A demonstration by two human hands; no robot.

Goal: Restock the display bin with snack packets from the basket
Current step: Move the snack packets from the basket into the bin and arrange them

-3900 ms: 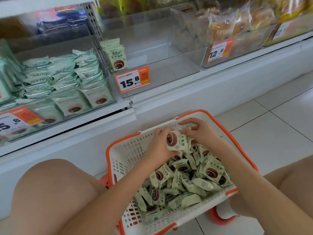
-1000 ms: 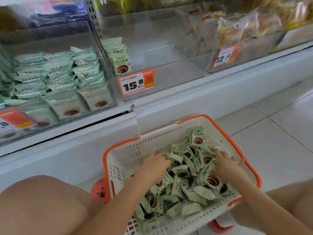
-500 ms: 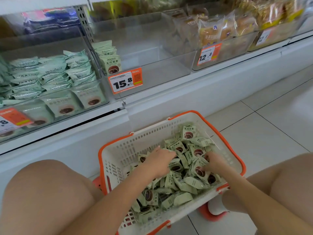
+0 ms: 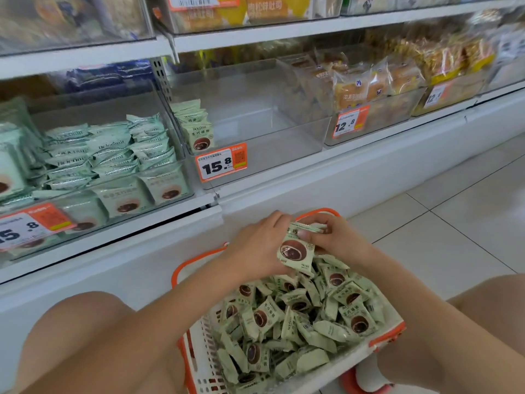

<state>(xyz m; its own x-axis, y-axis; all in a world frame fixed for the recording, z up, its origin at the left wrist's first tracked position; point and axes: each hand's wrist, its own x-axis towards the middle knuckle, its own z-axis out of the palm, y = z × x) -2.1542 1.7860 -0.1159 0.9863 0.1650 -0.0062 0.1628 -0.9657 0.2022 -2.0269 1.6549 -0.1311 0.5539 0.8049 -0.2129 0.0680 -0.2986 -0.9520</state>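
Both hands hold a small stack of pale green snack packets (image 4: 295,253) above the far rim of the white plastic basket with orange trim (image 4: 199,362): the left hand (image 4: 257,251) grips its left side, the right hand (image 4: 335,240) pinches its top edge. The basket, heaped with like packets, sits on the pale tiled floor (image 4: 454,223) between the knees. Above, the clear plastic display bin (image 4: 255,123) stands mostly open, a few packets stacked at its left wall; its orange price tag (image 4: 221,163) reads 15.8.
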